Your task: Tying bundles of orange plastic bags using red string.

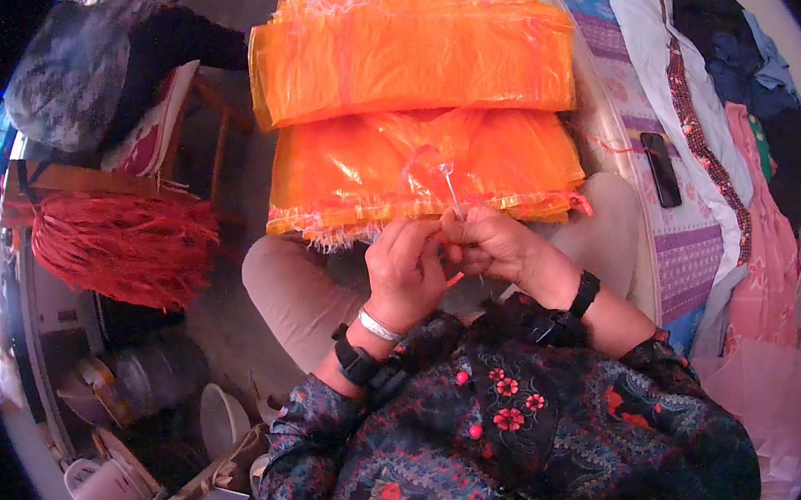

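Note:
Stacks of orange woven plastic sheets (413, 68) lie in front of me, the nearest one reaching my knees with a frayed edge toward me. Just over that edge my two hands meet. My right hand (507, 248) is closed in a pinch around a thin metal needle (454, 193), whose end points up and away over the orange plastic. My left hand (400, 271) is closed beside it, fingertips against the right fingers; what it grips is mostly hidden. A bit of red strand (455, 279) shows below the fingers.
A bundle of red strands (123, 241) hangs at the left over a wooden stool or bench. To the right, a patterned bed cover (688, 272) holds a dark phone (660, 170) and heaped clothes (762, 247). Lower left are a white basin (223, 420) and boxes.

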Tool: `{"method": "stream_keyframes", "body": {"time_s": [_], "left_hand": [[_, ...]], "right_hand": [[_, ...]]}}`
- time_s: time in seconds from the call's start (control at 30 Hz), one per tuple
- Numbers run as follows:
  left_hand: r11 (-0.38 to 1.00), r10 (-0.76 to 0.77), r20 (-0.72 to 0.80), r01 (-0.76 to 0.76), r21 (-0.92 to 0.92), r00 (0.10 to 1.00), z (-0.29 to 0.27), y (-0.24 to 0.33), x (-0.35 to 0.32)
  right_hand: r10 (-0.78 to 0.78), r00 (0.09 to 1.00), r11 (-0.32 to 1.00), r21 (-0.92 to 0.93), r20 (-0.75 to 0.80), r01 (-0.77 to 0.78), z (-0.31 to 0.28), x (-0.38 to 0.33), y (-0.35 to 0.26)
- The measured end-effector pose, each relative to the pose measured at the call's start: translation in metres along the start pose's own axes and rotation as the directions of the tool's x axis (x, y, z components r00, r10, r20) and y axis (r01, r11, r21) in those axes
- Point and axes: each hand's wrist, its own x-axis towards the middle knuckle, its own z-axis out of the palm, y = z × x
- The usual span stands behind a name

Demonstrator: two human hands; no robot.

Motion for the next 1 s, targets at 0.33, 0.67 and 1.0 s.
{"method": "stream_keyframes", "body": {"time_s": [0.33,0.67,1.0], "left_hand": [[0.451,-0.719,0.320,0.765,-0.460,0.617,-0.001,-0.006,0.002],[0.797,-0.400,0.113,0.406,-0.448,0.909,0.009,0.006,-0.003],[0.966,-0.257,0.116,0.253,0.054,0.959,0.008,0.019,-0.002]], "right_hand": [[-0.606,0.791,0.562,-0.749,-0.085,0.350,0.017,-0.004,0.022],[-0.324,0.946,0.912,-0.269,-0.007,0.310,0.015,-0.018,-0.003],[-0.583,0.810,0.705,-0.534,-0.061,0.467,0.011,-0.011,0.006]]}}
